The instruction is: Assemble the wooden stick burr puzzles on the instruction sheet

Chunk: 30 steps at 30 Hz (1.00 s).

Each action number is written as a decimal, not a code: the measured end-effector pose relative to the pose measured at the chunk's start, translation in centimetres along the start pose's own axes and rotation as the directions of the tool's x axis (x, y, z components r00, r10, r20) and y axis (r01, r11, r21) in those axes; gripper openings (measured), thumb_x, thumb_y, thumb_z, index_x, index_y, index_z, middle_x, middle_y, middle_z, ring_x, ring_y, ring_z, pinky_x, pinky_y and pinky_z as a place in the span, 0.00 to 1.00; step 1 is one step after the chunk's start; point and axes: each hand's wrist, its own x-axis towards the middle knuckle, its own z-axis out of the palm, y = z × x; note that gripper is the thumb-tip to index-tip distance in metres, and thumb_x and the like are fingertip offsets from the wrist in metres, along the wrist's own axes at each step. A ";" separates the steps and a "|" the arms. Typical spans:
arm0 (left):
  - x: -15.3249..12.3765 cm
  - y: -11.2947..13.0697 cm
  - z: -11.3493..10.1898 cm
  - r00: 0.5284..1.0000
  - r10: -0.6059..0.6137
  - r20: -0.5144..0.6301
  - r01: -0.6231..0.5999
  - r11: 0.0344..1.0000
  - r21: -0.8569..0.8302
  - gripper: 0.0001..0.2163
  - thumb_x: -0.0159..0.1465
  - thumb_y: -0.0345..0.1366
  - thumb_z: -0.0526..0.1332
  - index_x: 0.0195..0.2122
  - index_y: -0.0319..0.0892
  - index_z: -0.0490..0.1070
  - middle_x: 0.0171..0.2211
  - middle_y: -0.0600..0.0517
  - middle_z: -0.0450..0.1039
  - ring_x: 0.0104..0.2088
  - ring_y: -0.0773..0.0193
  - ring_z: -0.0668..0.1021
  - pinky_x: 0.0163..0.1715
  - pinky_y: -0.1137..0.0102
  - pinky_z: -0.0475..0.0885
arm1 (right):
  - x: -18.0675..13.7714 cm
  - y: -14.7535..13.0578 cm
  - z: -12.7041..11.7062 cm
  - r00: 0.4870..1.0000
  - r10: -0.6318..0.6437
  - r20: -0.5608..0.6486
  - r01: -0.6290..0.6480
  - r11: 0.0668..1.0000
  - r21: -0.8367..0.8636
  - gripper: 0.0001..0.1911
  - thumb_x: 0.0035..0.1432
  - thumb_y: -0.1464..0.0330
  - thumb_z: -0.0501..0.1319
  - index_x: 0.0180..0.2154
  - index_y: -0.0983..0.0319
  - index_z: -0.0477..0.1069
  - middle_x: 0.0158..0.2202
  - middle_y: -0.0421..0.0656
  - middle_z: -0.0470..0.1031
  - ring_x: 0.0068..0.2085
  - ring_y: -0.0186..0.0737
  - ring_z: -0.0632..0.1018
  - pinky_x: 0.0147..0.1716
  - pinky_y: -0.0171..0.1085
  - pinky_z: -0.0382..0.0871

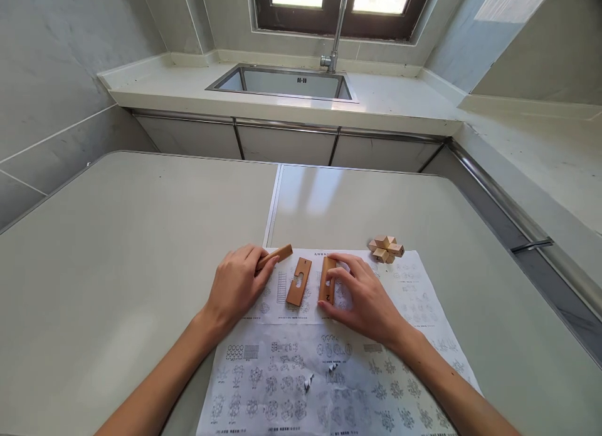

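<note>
Fingers first: the left hand (236,284) pinches one end of a slim wooden stick (276,256), fingers closed on it, the free end angled up and away over the top edge of the instruction sheet (329,373). The right hand (362,298) has its fingers clamped around a wooden bar (327,279) marked with what looks like a numeral, though the print is too small to read with confidence. Between the two hands a notched wooden piece (299,281) lies flat and untouched on the sheet.

The risks appear small but real. The loose sheet could slide or crease under a pressing wrist and carry the notched piece off with it. The stick, held by one end only, could twist out of the pinch. A wide sweep of the right hand could knock the assembled wooden puzzle (386,248), which sits near the sheet's far right corner.

Room is generous: the worktop (117,248) runs bare to the left and beyond the pieces, a seam (273,204) splitting its two leaves. Its right edge drops toward a metal rail (498,197), and the sink (286,83) sits well apart under the window.
</note>
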 end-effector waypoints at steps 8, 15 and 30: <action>-0.2 2.1 -0.6 0.920 -0.024 0.392 0.307 0.666 -0.680 0.20 0.73 0.56 0.54 0.38 0.44 0.69 0.23 0.58 0.58 0.21 0.69 0.59 0.21 0.72 0.55 | 0.3 -0.5 -1.1 0.976 0.210 -0.055 -0.171 0.902 0.397 0.24 0.58 0.58 0.72 0.54 0.53 0.70 0.61 0.50 0.71 0.59 0.56 0.75 0.53 0.52 0.75; -0.6 3.0 -0.3 0.703 0.229 0.673 0.647 0.184 -0.740 0.18 0.70 0.56 0.60 0.38 0.45 0.63 0.23 0.63 0.47 0.17 0.74 0.51 0.14 0.78 0.51 | 0.3 -0.3 -0.5 0.971 0.237 -0.027 -0.128 0.612 0.781 0.31 0.59 0.49 0.71 0.58 0.52 0.69 0.63 0.51 0.69 0.62 0.57 0.72 0.52 0.51 0.77; -0.5 2.2 0.4 0.642 0.283 0.712 0.692 0.185 -0.698 0.17 0.73 0.53 0.58 0.42 0.43 0.66 0.23 0.63 0.48 0.16 0.75 0.51 0.12 0.80 0.58 | 0.0 -0.1 -0.7 0.988 0.156 0.010 -0.086 0.489 0.868 0.34 0.55 0.60 0.78 0.60 0.50 0.70 0.66 0.50 0.68 0.67 0.57 0.69 0.58 0.53 0.74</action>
